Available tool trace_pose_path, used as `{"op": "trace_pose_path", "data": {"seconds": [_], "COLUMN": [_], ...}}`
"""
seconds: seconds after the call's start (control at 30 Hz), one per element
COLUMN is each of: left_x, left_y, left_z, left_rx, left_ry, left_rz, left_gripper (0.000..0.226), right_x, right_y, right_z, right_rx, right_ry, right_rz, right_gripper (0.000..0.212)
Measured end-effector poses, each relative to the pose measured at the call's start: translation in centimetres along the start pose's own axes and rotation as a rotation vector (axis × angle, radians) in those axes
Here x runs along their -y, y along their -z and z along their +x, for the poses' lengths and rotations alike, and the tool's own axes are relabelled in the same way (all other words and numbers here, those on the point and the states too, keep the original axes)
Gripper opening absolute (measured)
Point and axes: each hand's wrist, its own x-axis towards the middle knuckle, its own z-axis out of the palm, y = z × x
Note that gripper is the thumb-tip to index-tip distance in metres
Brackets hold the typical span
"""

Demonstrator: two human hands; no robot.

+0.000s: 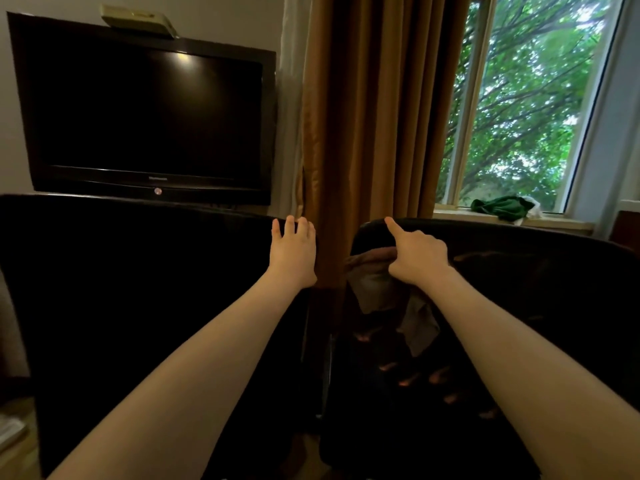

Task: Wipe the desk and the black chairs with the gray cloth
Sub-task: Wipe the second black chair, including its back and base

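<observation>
Chair-wiping looks under way, the desk out of view: right hand [417,259], index straight, other fingers curled round the cloth [417,323], presses it to the right chair [540,292] at 3 o'clock, while the left hand [294,249] rests loose-fingered on the left chair [138,292] at 9.

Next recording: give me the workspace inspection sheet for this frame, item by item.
Surface: desk not in view; two black chair backs fill the foreground, left chair and right chair.
Job's things: gray cloth held against the right chair's back, near its top.
Clutter: green cloth on the window sill; beige object on top of the television.
Hands: left hand rests on the left chair's top edge; right hand holds the gray cloth, index finger stretched out.
Cables: nothing seen.
Surroundings: brown curtain behind the chairs; window to its right.
</observation>
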Motion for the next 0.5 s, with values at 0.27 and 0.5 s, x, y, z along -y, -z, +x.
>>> {"op": "trace_pose_path", "data": {"seconds": [0.27, 0.5], "left_x": [-5.1, -9.2], "left_y": [1.7, 3.0], "left_z": [-1.3, -2.0], "left_rx": [0.117, -0.108], "left_ry": [-0.283, -0.192], "left_rz": [-0.331, -0.88], "left_gripper": [0.109, 0.072], "right_x": [-3.7, -4.7], "right_y": [1.1, 1.5], "right_z": [-3.8, -4.9], "right_rx": [-0.102, -0.265], "right_ry": [0.043, 0.046], "right_rz": [0.149, 0.28], "right_gripper": [0.074, 0.059]}}
